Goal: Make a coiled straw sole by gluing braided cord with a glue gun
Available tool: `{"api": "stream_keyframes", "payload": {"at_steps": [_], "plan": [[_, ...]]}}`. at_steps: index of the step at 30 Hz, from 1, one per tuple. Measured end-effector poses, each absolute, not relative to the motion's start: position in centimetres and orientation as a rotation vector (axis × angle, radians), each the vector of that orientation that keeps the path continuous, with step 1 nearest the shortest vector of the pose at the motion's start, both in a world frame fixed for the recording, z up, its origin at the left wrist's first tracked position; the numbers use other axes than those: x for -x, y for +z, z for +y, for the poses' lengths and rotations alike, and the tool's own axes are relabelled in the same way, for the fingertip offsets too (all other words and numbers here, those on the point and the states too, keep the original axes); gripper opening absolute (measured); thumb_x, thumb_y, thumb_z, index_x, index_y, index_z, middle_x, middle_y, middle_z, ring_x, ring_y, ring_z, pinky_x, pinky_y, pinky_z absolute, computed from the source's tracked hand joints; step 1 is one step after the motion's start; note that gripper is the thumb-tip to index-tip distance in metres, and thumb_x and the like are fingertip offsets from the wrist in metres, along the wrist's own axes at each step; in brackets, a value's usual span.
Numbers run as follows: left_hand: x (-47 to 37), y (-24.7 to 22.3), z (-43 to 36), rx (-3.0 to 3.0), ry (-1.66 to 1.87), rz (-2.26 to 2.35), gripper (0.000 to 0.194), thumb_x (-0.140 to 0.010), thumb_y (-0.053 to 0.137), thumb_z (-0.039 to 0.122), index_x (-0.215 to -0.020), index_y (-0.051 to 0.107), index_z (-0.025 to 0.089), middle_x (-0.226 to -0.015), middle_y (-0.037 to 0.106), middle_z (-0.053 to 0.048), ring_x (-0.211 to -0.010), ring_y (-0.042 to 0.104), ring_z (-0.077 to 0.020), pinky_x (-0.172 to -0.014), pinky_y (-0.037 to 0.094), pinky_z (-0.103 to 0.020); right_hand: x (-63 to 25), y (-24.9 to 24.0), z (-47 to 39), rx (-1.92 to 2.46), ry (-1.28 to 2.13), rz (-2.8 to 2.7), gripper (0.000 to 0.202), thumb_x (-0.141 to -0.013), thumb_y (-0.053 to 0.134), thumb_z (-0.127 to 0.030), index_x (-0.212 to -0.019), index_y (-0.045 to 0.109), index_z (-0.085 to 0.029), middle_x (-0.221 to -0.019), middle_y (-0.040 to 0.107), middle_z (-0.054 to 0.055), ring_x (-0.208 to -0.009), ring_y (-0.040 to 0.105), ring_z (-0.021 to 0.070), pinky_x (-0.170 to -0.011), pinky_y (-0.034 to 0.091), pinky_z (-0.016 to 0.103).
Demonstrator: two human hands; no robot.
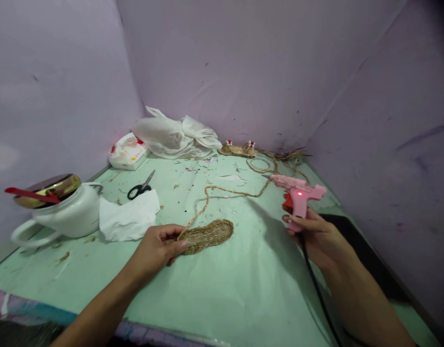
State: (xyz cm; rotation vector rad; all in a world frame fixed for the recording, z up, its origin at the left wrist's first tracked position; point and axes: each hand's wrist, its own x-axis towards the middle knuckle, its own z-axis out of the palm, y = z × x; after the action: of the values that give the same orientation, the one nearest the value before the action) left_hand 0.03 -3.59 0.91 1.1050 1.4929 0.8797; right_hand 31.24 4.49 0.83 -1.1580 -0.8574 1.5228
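Note:
My left hand point(167, 243) pinches the near-left end of a flat sole shape of coiled braided fibre point(209, 237), which lies on the green tabletop point(222, 294). From that end a thin braided cord point(234, 192) runs up and right across the table toward a loose coil at the back. My right hand point(312, 231) grips the handle of a pink hot glue gun point(297, 190) with a red trigger. A small red light glows on its side. Its nozzle points left, above the cord and apart from the sole. A black cable hangs from the handle.
At left stand a white mug point(72, 219), a white tissue point(129, 217) and black-handled scissors point(142, 185). Along the back sit a tissue pack point(129, 152), a white plastic bag point(176, 135) and a woven piece with red and white beads point(238, 150). Walls rise around the table.

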Motion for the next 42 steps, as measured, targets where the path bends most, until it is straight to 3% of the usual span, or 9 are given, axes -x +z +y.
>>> {"api": "stream_keyframes", "payload": {"at_steps": [4, 7, 12, 15, 26, 32, 42], "plan": [[-0.1, 1.1, -3.7, -1.161, 0.902, 1.513, 0.028, -0.062, 0.064, 0.031, -0.084, 0.071, 0.014, -0.047, 0.049, 0.006, -0.043, 0.033, -0.0059, -0.042, 0.025, -0.02, -29.3, 0.9, 1.5, 1.066, 1.588, -1.102, 0.034, -0.069, 0.072, -0.035, -0.098, 0.064, -0.02, -0.07, 0.055, 0.001, -0.055, 0.045, 0.0112, -0.046, 0.04, 0.022], [0.0, 1.1, -3.8, -1.199, 0.897, 1.494, 0.027, -0.066, 0.063, 0.031, -0.086, 0.072, 0.016, -0.062, 0.061, 0.001, -0.053, 0.045, -0.0099, -0.051, 0.034, -0.022, -29.2, 0.9, 0.3, 1.005, 1.608, -1.308, 0.042, -0.073, 0.068, -0.045, -0.107, 0.063, -0.021, -0.085, 0.058, 0.004, -0.055, 0.04, 0.0103, -0.054, 0.04, 0.026], [0.2, 1.2, -3.8, -1.267, 0.883, 1.513, 0.025, -0.069, 0.062, 0.032, -0.086, 0.072, 0.017, -0.076, 0.068, -0.003, -0.07, 0.056, -0.017, -0.064, 0.041, -0.027, -29.7, 0.6, 0.0, 0.974, 1.588, -1.538, 0.036, -0.082, 0.053, -0.053, -0.1, 0.066, -0.024, -0.06, 0.045, -0.002, -0.052, 0.035, 0.0116, -0.049, 0.029, 0.025], [0.2, 1.4, -3.8, -1.32, 0.888, 1.517, 0.022, -0.07, 0.061, 0.031, -0.082, 0.073, 0.018, -0.076, 0.068, -0.003, -0.072, 0.056, -0.0173, -0.064, 0.041, -0.027, -29.1, 0.3, -0.2, 1.007, 1.558, -1.636, 0.037, -0.086, 0.046, -0.054, -0.097, 0.067, -0.024, -0.058, 0.043, -0.002, -0.052, 0.036, 0.0123, -0.049, 0.029, 0.025], [0.3, 1.2, -3.9, -1.333, 0.903, 1.484, 0.02, -0.071, 0.059, 0.027, -0.081, 0.073, 0.017, -0.081, 0.07, -0.005, -0.076, 0.06, -0.0184, -0.068, 0.044, -0.029, -25.5, 1.2, -1.8, 1.137, 1.533, -1.683, 0.039, -0.082, 0.05, -0.057, -0.091, 0.067, -0.022, -0.062, 0.046, -0.001, -0.055, 0.038, 0.0126, -0.05, 0.031, 0.024], [0.2, 0.9, -3.9, -1.295, 0.925, 1.468, 0.02, -0.07, 0.06, 0.028, -0.081, 0.073, 0.016, -0.082, 0.071, -0.006, -0.077, 0.061, -0.019, -0.07, 0.046, -0.03, -25.3, 0.2, -1.2, 1.028, 1.592, -1.778, 0.035, -0.087, 0.047, -0.051, -0.094, 0.064, -0.021, -0.06, 0.042, -0.002, -0.053, 0.036, 0.012, -0.047, 0.029, 0.023], [0.1, 1.2, -4.0, -1.229, 0.926, 1.486, 0.019, -0.066, 0.063, 0.028, -0.077, 0.072, 0.015, -0.073, 0.067, -0.004, -0.068, 0.055, -0.0152, -0.059, 0.042, -0.025, -24.9, 0.1, -1.2, 0.984, 1.581, -1.788, 0.031, -0.089, 0.045, -0.048, -0.092, 0.062, -0.023, -0.061, 0.041, -0.003, -0.053, 0.035, 0.0117, -0.047, 0.027, 0.023]]}}
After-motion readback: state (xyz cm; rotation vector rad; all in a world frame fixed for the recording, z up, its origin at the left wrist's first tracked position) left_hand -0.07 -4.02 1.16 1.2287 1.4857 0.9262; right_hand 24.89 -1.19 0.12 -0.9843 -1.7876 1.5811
